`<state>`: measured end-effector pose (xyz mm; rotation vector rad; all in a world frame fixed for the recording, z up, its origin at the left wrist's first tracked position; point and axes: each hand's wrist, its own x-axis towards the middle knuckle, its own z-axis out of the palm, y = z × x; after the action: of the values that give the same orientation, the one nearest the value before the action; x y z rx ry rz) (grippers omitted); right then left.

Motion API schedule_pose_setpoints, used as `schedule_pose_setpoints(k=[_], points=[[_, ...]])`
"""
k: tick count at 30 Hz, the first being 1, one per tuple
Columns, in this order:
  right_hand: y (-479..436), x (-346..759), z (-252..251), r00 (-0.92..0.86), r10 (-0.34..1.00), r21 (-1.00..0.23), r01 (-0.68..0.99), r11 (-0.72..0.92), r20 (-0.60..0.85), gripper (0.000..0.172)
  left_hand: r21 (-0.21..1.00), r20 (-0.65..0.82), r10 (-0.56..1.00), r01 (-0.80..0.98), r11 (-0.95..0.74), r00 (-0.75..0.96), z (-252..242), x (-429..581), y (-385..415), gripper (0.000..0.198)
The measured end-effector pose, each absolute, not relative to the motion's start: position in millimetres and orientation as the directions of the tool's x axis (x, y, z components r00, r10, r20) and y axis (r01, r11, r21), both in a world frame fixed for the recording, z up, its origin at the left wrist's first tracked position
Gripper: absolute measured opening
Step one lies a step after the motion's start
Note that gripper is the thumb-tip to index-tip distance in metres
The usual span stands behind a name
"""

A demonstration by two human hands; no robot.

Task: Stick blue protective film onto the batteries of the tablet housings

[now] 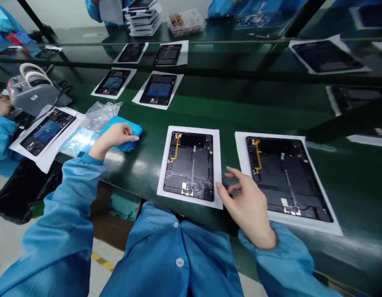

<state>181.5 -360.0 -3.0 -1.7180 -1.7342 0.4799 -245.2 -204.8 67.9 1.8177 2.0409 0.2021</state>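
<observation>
My left hand [118,135] rests over a stack of blue film sheets [118,123], its thumb and fingers pinched at the stack's right edge. How many sheets are in the pinch is hidden. In front of me a black tablet housing [188,167] with an orange flex cable lies on white paper [161,187]. Beside its lower right corner is my right hand [246,202], with fingers apart and nothing in them. A second tablet housing [286,177], also with an orange cable, lies on paper to the right of that hand.
Clear plastic bags [102,113] lie by the blue stack. Several tablet housings with blue film, such as one tablet housing [158,89], sit further back. A grey machine [34,95] and a co-worker's hand [1,105] are at left. A dark bar [348,119] crosses at right.
</observation>
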Motion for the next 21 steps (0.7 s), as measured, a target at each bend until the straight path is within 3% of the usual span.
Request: schedule_pose_setpoints(k=[3, 7, 12, 21], points=[[-362, 165, 4, 0.029, 0.976, -0.696, 0.706, 0.133, 0.215, 0.049, 0.372, -0.183, 0.981, 0.919, 0.131, -0.066, 65, -248, -205, 0.034], [-366, 139, 10, -0.028, 0.976, -0.749, 0.637, 0.182, 0.214, 0.042, 0.392, -0.192, 0.98, 0.911, 0.128, -0.055, 64, -249, -206, 0.024], [-371, 113, 10, -0.084, 0.968, -0.777, 0.582, 0.241, 0.237, 0.035, 0.403, -0.168, 0.985, 0.908, 0.112, -0.047, 64, -245, -211, 0.034], [-377, 78, 10, -0.127, 0.965, -0.84, 0.475, 0.264, 0.231, 0.031, 0.533, -0.252, 0.968, 0.837, 0.124, 0.017, 84, -250, -210, 0.013]])
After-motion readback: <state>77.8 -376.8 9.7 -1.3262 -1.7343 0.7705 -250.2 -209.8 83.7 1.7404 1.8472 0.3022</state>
